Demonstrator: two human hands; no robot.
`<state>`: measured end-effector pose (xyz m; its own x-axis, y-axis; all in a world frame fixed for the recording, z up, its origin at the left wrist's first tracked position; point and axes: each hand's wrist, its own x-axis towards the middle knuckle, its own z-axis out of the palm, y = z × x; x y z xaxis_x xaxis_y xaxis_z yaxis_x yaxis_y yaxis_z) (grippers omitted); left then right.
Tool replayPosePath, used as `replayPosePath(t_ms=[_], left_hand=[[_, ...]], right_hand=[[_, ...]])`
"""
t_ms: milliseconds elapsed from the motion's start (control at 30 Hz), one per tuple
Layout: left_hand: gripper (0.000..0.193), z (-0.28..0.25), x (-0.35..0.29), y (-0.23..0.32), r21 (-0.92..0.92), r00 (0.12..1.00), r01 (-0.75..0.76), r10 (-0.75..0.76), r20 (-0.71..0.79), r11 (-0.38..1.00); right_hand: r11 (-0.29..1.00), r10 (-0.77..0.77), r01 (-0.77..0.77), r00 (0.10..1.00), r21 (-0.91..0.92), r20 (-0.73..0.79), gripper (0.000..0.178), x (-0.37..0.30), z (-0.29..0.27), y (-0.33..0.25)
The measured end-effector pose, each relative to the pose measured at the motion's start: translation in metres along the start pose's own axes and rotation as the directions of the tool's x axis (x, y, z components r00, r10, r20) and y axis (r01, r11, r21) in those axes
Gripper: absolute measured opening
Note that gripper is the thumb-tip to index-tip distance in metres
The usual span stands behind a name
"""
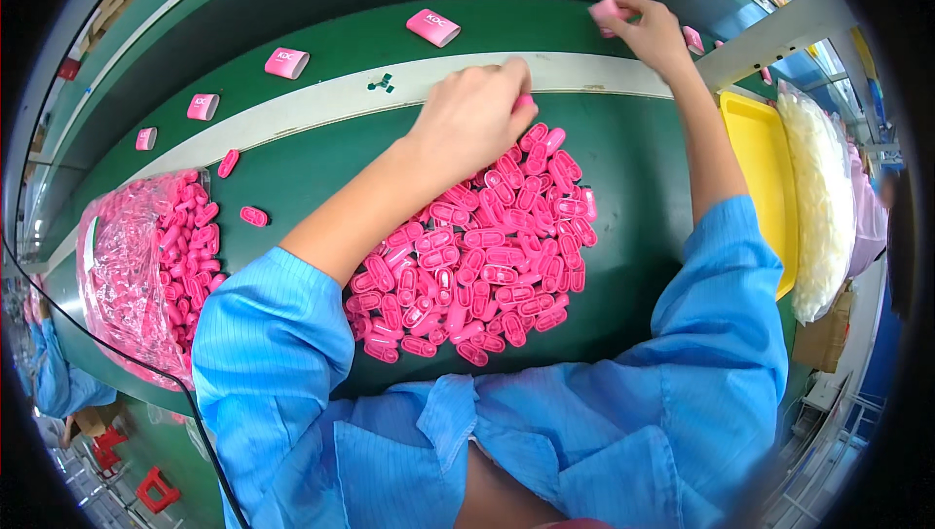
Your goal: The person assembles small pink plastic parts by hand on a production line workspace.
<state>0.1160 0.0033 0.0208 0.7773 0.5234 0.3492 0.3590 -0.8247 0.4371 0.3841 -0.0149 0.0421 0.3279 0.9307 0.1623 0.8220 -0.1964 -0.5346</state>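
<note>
My left hand (pixel 475 112) is closed over the far edge of a heap of pink oval plastic caps (pixel 477 266), with a pink cap (pixel 524 101) showing between its fingers. Farther off to the right, my right hand (pixel 651 34) pinches a pink casing (pixel 609 15) above the green belt; motion blurs it a little. Several pink and white casings, such as this one (pixel 433 27), lie spaced along the belt. Two loose caps, one of them here (pixel 254 216), rest on the green table left of the heap.
A clear plastic bag (pixel 117 266) spilling pink caps lies at the left. Small dark green bits (pixel 381 84) sit on the white rail (pixel 321 95) between table and belt. At the right are a yellow tray (pixel 765 178), a bag of whitish pieces (pixel 820 207) and a slanting post (pixel 769 37).
</note>
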Motion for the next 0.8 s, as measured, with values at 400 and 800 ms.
replayPosePath(t_ms=[400, 800], left_hand=[[0.037, -0.018, -0.01, -0.026, -0.901, 0.932, 0.27, -0.326, 0.157, 0.339], [0.032, -0.012, -0.016, -0.023, -0.87, 0.903, 0.29, -0.415, 0.111, 0.399]], right_hand=[[0.254, -0.081, -0.184, 0.974, 0.95, 0.211, 0.036, -0.074, 0.066, -0.073], [0.379, -0.136, -0.165, 0.963, 0.911, 0.231, 0.03, -0.086, 0.067, -0.079]])
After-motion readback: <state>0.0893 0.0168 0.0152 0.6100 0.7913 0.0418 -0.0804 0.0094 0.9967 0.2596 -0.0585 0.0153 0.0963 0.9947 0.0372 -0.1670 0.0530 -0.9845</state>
